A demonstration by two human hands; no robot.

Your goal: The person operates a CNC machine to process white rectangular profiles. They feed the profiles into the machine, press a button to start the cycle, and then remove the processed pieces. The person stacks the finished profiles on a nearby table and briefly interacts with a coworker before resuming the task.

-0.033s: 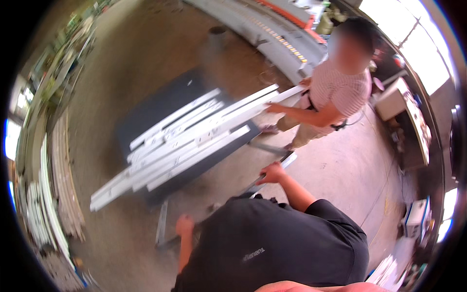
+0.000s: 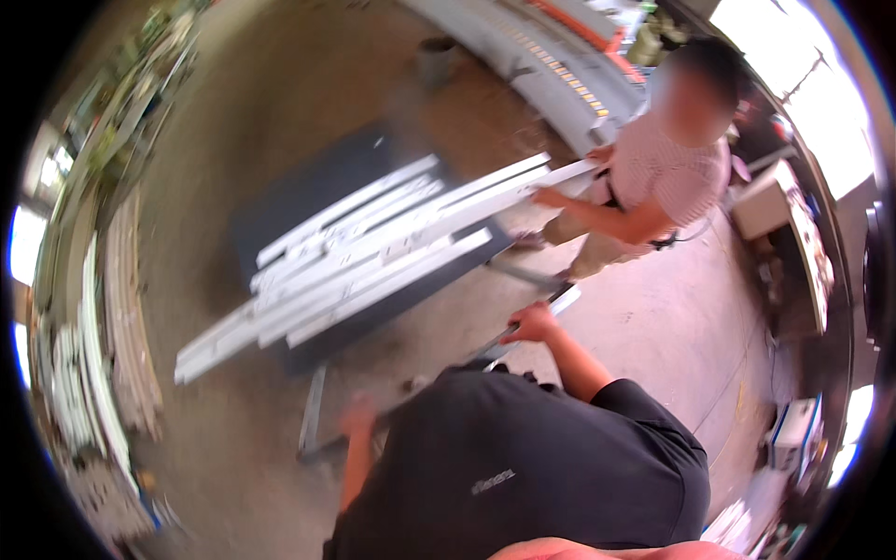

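My right hand is closed round the grey metal bar at the near side of a low frame. My left hand is smeared by motion close to the bar's left part, so its fingers cannot be made out. Beyond the bar, a dark flat top bears several long white profiles, lying side by side on a slant. At the right a co-worker stands with both hands on one long white profile.
A grey machine bed with an orange edge stands at the far side. Long strips and white lengths lie along the left. A cabinet stands behind the co-worker, and a white box is at the lower right.
The whole view has shifted slightly, with the profiles and co-worker a little further right. My left hand is more blurred. My right hand keeps its hold on the bar.
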